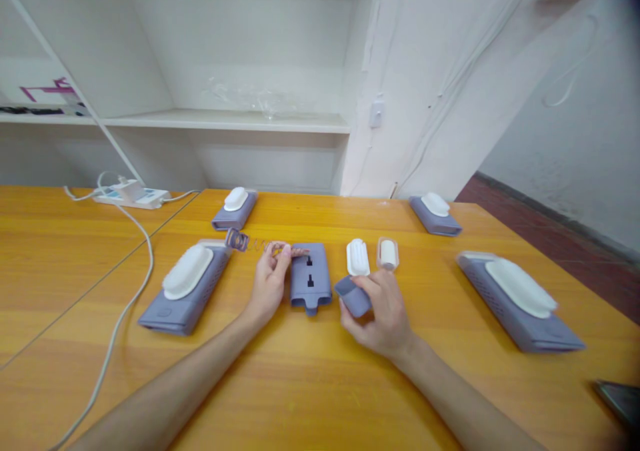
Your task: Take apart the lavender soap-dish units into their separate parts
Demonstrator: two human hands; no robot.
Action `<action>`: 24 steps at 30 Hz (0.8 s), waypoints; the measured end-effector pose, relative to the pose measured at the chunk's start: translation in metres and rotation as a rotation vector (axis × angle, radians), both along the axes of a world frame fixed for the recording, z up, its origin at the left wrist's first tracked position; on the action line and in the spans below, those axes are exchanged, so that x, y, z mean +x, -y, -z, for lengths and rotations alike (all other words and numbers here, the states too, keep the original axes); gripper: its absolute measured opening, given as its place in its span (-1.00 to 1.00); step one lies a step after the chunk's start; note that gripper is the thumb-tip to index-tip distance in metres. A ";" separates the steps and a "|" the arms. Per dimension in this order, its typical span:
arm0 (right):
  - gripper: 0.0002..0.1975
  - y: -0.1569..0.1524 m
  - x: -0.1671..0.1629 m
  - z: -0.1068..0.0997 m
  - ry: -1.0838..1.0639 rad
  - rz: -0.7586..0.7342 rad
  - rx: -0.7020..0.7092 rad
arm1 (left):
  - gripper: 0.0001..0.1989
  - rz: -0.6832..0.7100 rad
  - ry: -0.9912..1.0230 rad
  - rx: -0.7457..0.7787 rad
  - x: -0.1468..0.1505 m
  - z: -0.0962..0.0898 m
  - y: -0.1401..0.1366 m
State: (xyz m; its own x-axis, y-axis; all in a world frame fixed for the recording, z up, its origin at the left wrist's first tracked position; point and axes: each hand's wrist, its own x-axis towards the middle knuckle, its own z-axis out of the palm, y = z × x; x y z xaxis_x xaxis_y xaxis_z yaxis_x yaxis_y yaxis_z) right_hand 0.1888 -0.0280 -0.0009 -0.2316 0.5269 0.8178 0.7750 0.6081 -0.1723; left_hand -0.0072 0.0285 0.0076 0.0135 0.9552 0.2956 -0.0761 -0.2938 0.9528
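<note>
My left hand (270,277) pinches a thin copper-coloured coil spring (257,244), with a small purple-grey piece (237,239) at its far left end. The spring's right end lies over the top of a purple-grey flat case (310,264) that has two black keyhole slots and a tab at its near end. Closed around a small hollow purple-grey cap (354,296), my right hand (383,314) is just right of the case. Beyond that hand are a white ribbed oval part (357,257) and a clear-edged piece with a white roller (388,253).
Purple-grey dispensers with white oval parts lie at the left (175,297), back left (235,209), back right (435,213) and right (520,301). A white power strip (133,195) sits at back left, its cable (127,304) running forward. A dark device (620,397) is at the right edge.
</note>
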 end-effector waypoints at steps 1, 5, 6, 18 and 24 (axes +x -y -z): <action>-0.54 0.000 0.003 0.000 -0.016 0.032 0.012 | -0.82 0.005 0.023 0.000 -0.001 0.001 -0.001; -0.65 -0.003 0.007 -0.001 -0.008 0.147 -0.008 | -0.86 0.063 -0.038 0.048 -0.003 0.007 0.002; -0.68 -0.003 0.006 -0.001 0.013 0.157 -0.018 | -0.86 0.040 -0.075 0.082 -0.003 0.010 0.003; -0.79 0.004 0.008 -0.007 0.106 0.180 -0.049 | -0.65 -0.139 -0.590 0.475 -0.003 0.020 0.009; -0.21 0.006 0.007 -0.003 -0.029 -0.026 0.070 | -0.64 -0.219 -0.613 0.712 -0.003 0.029 0.009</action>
